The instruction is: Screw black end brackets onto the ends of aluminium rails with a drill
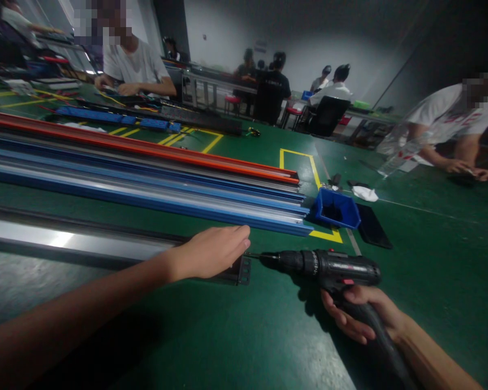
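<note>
My right hand (366, 311) is wrapped round the grip of a black cordless drill (345, 269), which lies level with its nose pointing left. Its long thin bit reaches to the end of a long metal profile (109, 242) with dark edges and a shiny silver face. A black slotted end piece (245, 271) shows at that end. Over the profile's end lies my left hand (211, 252), gripping it with fingers bent and close together. The fingertips are beside the bit's tip; whether they touch it, I cannot tell. What lies under the palm is hidden.
Blue profiles (187, 197) and an orange profile (228, 161) lie along the green table (268, 336) beyond my hands. A blue bin (336, 211) and a dark flat slab (373, 225) stand right of them. People work with their hands across the table, at left and right.
</note>
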Available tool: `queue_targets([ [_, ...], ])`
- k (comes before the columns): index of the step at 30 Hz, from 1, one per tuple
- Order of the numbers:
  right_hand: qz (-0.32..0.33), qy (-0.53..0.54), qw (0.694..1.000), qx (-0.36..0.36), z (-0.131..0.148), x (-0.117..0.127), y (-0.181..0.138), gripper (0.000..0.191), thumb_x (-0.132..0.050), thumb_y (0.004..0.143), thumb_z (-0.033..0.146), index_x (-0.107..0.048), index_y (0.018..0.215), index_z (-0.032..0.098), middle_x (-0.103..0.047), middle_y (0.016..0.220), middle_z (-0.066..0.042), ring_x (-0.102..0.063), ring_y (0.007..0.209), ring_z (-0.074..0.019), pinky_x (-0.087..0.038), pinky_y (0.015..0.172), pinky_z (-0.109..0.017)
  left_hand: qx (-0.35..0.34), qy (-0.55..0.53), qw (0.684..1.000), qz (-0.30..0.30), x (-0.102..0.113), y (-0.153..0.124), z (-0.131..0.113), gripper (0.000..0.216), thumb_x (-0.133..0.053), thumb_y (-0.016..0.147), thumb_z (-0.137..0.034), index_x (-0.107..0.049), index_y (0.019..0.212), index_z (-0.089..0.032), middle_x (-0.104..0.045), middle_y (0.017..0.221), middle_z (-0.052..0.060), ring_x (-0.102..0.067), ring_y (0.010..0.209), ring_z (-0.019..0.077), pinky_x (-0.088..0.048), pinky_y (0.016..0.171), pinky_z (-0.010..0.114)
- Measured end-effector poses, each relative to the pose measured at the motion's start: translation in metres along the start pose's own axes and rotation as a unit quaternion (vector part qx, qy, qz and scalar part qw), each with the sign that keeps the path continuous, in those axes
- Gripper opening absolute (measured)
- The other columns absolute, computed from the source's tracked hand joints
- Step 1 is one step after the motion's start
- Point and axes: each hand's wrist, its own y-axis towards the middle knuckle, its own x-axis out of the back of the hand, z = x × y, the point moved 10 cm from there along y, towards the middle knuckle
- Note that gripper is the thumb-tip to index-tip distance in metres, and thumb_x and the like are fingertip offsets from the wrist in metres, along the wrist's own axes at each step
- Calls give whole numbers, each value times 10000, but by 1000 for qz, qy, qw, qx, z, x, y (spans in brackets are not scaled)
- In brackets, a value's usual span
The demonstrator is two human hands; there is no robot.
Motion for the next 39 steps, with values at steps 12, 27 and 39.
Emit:
queue_targets([
  [12,-22,-12,1000,15,1,0,0,294,-585,885,285,-741,972,53,-653,698,-50,-415,360,-28,-501,439,-177,3,-2,1000,-1,2,0,1,289,-245,1090,-376,-447,954,-220,-613,911,23,-591,776,211,-383,678,345],
  [27,-17,-9,1000,3,1,0,-2,275,-621,878,303,-732,960,65,-632,683,-26,-406,363,-25,-492,441,-176,18,-26,999,12,-1,3,2,291,-244,1086,-395,-440,951,-227,-604,910,16,-586,772,199,-371,677,335],
  [39,11,2,1000,-7,2,-2,-2,306,-588,887,290,-729,1035,63,-666,752,-54,-441,377,-26,-511,471,-183,27,-36,999,19,-2,5,1,294,-248,1082,-410,-443,953,-234,-604,907,16,-581,768,199,-359,674,331],
])
